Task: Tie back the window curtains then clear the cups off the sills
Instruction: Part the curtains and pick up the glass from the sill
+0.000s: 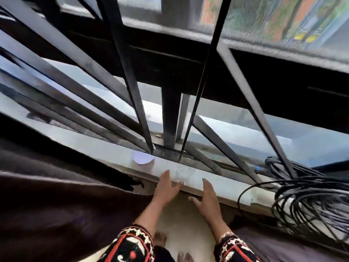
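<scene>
Head view, motion-blurred. The sill (pixel 90 146) runs from mid left to lower right of the frame, under black window bars (pixel 130 78)

The white cup (pixel 144 162) stands upright on the sill just left of frame centre, near the foot of the bars, and neither hand touches it

The left hand (pixel 166 188) is open, fingers straight, tips over the sill's front edge, just right of and below the cup. The right hand (pixel 207 195) is also open, fingers straight, thumb spread, at the sill edge right of centre. Neither holds anything

Between the hands a faint translucent shape (pixel 184 173) sits on the sill, too blurred to tell what it is

The dark curtain (pixel 56 201) fills the lower left, below the sill, and its edge ends just left of the left hand

A black cable coil (pixel 302 197) lies on the sill at right, well apart from the cup

At bottom centre: patterned sleeves (pixel 132 246) and bare feet (pixel 160 238) on a pale floor (pixel 181 220)
</scene>
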Available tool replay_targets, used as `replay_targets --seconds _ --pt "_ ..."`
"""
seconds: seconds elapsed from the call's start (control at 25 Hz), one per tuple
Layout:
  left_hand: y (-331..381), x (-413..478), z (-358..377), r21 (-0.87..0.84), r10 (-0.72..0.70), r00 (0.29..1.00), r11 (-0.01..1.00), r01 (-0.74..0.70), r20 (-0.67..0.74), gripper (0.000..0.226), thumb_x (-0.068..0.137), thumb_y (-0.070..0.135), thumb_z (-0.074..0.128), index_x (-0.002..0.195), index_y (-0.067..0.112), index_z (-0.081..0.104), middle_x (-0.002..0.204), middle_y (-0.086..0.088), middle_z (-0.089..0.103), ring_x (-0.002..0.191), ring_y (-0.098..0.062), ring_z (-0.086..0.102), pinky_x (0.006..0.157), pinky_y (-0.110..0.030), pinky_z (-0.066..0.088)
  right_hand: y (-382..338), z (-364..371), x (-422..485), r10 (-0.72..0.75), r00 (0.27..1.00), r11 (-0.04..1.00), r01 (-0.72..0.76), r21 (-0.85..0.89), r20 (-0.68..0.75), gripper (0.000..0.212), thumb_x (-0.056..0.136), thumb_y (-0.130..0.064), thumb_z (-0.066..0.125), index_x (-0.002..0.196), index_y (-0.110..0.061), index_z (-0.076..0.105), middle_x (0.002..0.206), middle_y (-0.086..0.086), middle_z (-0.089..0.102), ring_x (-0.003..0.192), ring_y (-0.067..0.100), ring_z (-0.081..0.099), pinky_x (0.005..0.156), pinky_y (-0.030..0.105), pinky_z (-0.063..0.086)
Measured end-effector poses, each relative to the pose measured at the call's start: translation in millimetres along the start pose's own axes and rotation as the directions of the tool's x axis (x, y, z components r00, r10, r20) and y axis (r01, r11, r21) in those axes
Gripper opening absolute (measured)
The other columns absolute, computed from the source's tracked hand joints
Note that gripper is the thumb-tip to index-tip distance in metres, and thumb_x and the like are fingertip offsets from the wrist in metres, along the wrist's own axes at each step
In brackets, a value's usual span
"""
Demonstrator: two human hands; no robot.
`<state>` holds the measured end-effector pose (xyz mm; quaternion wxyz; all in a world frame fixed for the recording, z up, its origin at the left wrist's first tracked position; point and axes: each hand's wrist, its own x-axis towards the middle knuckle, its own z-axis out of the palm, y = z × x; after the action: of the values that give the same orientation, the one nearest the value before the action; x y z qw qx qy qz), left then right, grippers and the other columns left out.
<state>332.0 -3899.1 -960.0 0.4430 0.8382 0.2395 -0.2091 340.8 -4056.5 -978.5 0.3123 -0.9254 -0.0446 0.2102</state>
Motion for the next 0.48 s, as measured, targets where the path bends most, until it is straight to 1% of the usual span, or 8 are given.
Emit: replay_targets --seconds 0.12,0.16,0.2,0.28,0.32,0.36,0.4,0.48 --pt "-16.0 40.7 14.0 -0.127 0.001 0.999 0.992 0.006 0.054 0.078 0.090 0.036 0.055 0.147 0.007 0.011 0.155 -0.008 0.013 0.142 -0.020 0.015 0.113 -0.028 0.014 17.0 31.8 36.5 0.066 0.997 0.996 -0.068 0.061 0.038 0.087 0.082 -0.025 0.069 0.146 -0.005 0.014 0.154 0.007 0.016 0.143 0.018 0.015 0.114 0.023 0.012" --pt "-19.3 51.6 17.3 -0.142 0.009 0.998 0.990 0.000 0.068 0.079 0.089 0.037 0.055 0.147 0.007 0.010 0.155 -0.007 0.013 0.143 -0.019 0.014 0.113 -0.027 0.014 19.3 40.7 46.8 0.070 0.997 0.992 -0.073 0.098 0.035 0.086 0.080 -0.023 0.071 0.145 -0.004 0.017 0.153 0.009 0.020 0.142 0.020 0.019 0.114 0.025 0.015" --pt "-21.3 61.0 20.7 -0.158 0.025 0.996 0.987 -0.011 0.082 0.079 0.089 0.038 0.055 0.146 0.006 0.011 0.155 -0.008 0.014 0.142 -0.019 0.015 0.112 -0.026 0.013 21.5 49.4 56.7 0.074 0.997 0.986 -0.075 0.148 0.016 0.084 0.078 -0.022 0.073 0.143 -0.004 0.024 0.148 0.011 0.029 0.138 0.023 0.028 0.114 0.029 0.023" --pt "-25.9 74.5 30.7 -0.189 0.058 0.994 0.981 -0.038 0.098 0.087 0.082 0.051 0.056 0.145 0.004 0.018 0.152 -0.010 0.023 0.140 -0.020 0.024 0.115 -0.028 0.016 23.1 64.1 72.4 0.094 0.995 0.959 -0.078 0.274 -0.046 0.070 0.072 -0.027 0.077 0.130 -0.009 0.041 0.129 0.011 0.051 0.120 0.024 0.050 0.100 0.036 0.043" --pt "-34.1 83.0 38.5 -0.206 0.059 0.995 0.978 -0.040 0.086 0.095 0.072 0.060 0.055 0.143 0.005 0.024 0.149 -0.011 0.032 0.136 -0.020 0.032 0.115 -0.033 0.021 22.4 69.7 78.4 0.110 0.991 0.940 -0.079 0.332 -0.075 0.060 0.072 -0.029 0.076 0.121 -0.012 0.045 0.119 0.009 0.057 0.111 0.024 0.056 0.092 0.035 0.048" --pt "-45.4 91.9 47.6 -0.244 0.030 0.996 0.970 -0.010 0.080 0.099 0.063 0.066 0.054 0.141 0.009 0.030 0.144 -0.011 0.041 0.131 -0.020 0.041 0.112 -0.038 0.028 19.2 72.1 81.5 0.127 0.988 0.925 -0.085 0.371 -0.090 0.051 0.074 -0.026 0.075 0.114 -0.014 0.046 0.113 0.008 0.060 0.104 0.023 0.060 0.087 0.032 0.049" --pt "-56.9 100.1 55.1 -0.276 0.009 0.997 0.961 0.013 0.080 0.098 0.059 0.066 0.055 0.139 0.014 0.034 0.138 -0.008 0.048 0.126 -0.019 0.047 0.109 -0.041 0.033 16.8 73.5 83.3 0.136 0.985 0.913 -0.085 0.399 -0.102 0.045 0.076 -0.022 0.073 0.111 -0.016 0.046 0.111 0.008 0.061 0.101 0.023 0.061 0.083 0.029 0.048" --pt "-53.9 92.4 50.5 -0.318 -0.001 0.996 0.948 0.029 0.089 0.084 0.061 0.059 0.059 0.131 0.018 0.040 0.128 -0.003 0.055 0.115 -0.016 0.055 0.105 -0.037 0.039 12.9 72.5 81.1 0.136 0.983 0.914 -0.076 0.398 -0.125 0.047 0.077 -0.018 0.073 0.115 -0.013 0.046 0.112 0.009 0.062 0.100 0.025 0.061 0.080 0.026 0.044"
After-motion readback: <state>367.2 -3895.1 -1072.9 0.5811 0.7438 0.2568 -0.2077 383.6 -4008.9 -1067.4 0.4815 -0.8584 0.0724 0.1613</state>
